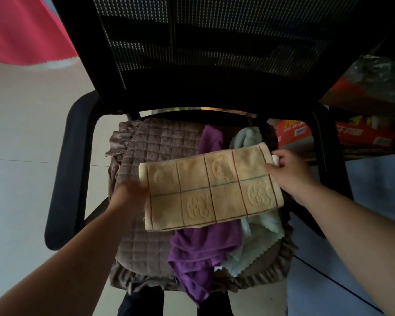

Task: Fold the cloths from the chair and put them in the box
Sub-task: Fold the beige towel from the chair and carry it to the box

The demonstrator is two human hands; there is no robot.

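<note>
The left hand is blurred at the left end of the yellow towel; whether its fingers are closed on it cannot be told. The towel is held flat over the chair seat. It is judged soft, light and limp, so it is best taken at the corners. Under it the purple cloth and the pale blue cloth are left unfolded. The right end is pinched by the right hand. A red carton is seen behind; its content is hidden.

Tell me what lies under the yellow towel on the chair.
Under the yellow towel lie a purple cloth and a pale blue cloth, on the quilted seat cushion. Their middles are covered, so any further cloths beneath cannot be seen.
</note>
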